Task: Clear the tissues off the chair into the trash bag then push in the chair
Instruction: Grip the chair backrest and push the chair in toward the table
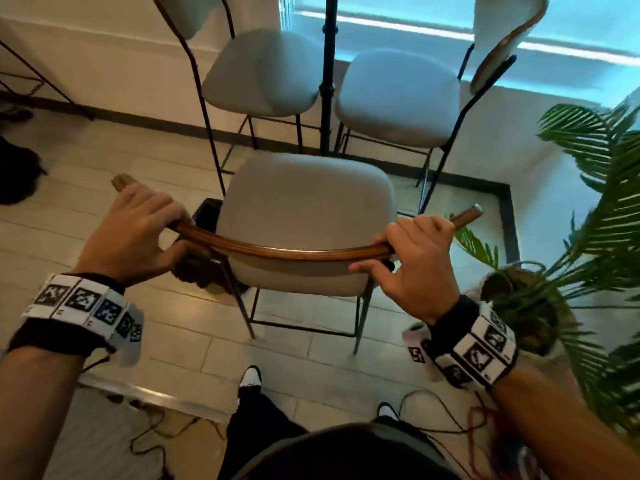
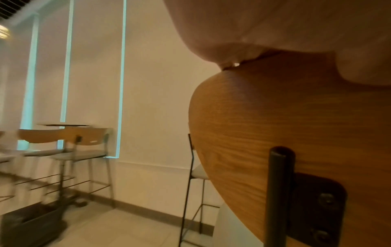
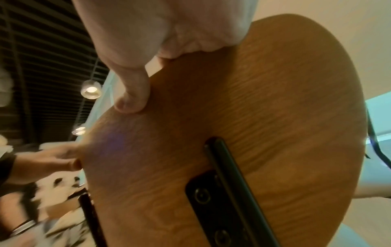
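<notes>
Head view: you are gripping the chair's wooden backrest, left hand and right hand each curling fingers over its top edge.

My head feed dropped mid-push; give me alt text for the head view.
Both hands grip the wooden backrest of the chair: left hand near its left end, right hand near its right. Its grey seat is bare, facing a table post between two other chairs.
</notes>
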A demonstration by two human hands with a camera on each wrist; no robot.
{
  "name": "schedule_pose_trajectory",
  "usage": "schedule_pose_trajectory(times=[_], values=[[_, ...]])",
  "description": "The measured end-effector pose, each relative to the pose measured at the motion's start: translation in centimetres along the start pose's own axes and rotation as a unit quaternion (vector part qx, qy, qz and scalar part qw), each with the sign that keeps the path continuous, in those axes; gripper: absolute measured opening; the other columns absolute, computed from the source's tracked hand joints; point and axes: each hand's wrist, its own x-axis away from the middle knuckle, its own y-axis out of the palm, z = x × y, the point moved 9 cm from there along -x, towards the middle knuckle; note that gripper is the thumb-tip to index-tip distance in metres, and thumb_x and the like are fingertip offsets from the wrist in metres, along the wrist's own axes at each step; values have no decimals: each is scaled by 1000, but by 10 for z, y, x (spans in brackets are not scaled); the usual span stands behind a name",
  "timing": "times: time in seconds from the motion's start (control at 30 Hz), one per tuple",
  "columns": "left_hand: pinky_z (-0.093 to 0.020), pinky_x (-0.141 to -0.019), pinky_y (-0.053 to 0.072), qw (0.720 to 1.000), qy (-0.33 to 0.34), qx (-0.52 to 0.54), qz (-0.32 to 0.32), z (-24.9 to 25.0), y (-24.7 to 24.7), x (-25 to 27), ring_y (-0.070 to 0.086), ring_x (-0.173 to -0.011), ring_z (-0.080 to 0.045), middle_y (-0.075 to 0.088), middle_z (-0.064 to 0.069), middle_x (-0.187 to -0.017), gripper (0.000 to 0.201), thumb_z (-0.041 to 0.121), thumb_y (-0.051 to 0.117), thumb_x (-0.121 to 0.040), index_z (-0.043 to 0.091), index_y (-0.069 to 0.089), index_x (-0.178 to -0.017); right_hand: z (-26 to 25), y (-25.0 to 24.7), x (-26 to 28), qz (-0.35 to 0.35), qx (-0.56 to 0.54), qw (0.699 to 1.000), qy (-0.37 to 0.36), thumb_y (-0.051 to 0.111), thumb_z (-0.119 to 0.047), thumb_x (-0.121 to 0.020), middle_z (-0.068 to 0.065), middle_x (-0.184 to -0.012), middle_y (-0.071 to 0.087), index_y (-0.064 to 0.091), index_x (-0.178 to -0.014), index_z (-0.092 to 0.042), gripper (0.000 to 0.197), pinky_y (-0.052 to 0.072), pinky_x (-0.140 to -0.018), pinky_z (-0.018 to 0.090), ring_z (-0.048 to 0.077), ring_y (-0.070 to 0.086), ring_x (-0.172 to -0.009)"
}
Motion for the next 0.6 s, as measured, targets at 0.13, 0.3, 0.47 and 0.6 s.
schedule_pose_trajectory(times=[0.13, 0.3, 0.47, 0.6], values=[[-30, -96, 24, 999, 40, 9, -3, -58, 11, -28, 49, -91, -26, 60, -8, -86, 31, 43, 56, -73, 16, 56, -88, -26, 26, -30, -1, 17, 999, 51, 50, -65, -76, -1, -75, 56, 54, -76, -19, 47, 25, -84, 33, 21, 48, -78], [-37, -88, 28, 996, 73, 39, -10, -93, 13, -65, 47, -87, -26, 56, -5, -84, 38, 50, 55, -73, 14, 57, -85, -32, 42, -64, -25, 33, 994, 102, 49, -66, -76, -6, -78, 49, 54, -79, -19, 47, 17, -80, 25, 18, 44, -81], [-39, -86, 27, 995, 81, 59, -10, -107, 19, -85, 43, -85, -24, 52, -5, -84, 42, 55, 49, -74, 16, 56, -85, -22, 51, -89, -36, 24, 993, 110, 53, -64, -73, -10, -80, 43, 55, -79, -20, 45, 17, -82, 25, 9, 35, -82], [-40, -83, 26, 994, 74, 84, -15, -109, 21, -107, 47, -87, -26, 53, -5, -85, 51, 64, 45, -71, 16, 54, -83, -9, 55, -106, -42, 1, 992, 118, 54, -64, -71, -10, -83, 44, 56, -81, -19, 46, 17, -85, 25, 9, 34, -86]])
